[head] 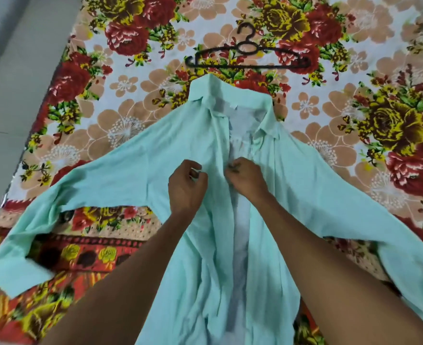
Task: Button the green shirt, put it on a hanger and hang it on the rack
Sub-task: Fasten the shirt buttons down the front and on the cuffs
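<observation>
Lying face up on a floral bedsheet (pixel 354 70), the green shirt (pixel 135 170) is seen from the head camera with its collar away from the viewer, both sleeves spread out to the sides and its front open down the middle, so that the paler inside of the back panel shows between the two front edges. No fastened button can be made out; buttoning is judged to be at its start, near the upper chest.

The left hand (pixel 186 186) is curled at the left front edge, its fingers (pixel 195 170) drawn narrow and apparently pinching the cloth there. The right hand (pixel 246 176) is likewise curled at the right front edge, fingertips close together on something small, possibly a button, though this cannot be told for certain. The two hands are just beside each other.

A black hanger (pixel 247 58) lies flat on the sheet just beyond the collar, apart from the shirt. No rack is in view.

The fabric is judged light, thin and limp: it wrinkles and bunches freely, so it will sag wherever unsupported. For buttoning, hold is best taken at the two stiffer front edges, close beside each button and hole. For hanging, the collar and shoulders are the parts to be gripped.
</observation>
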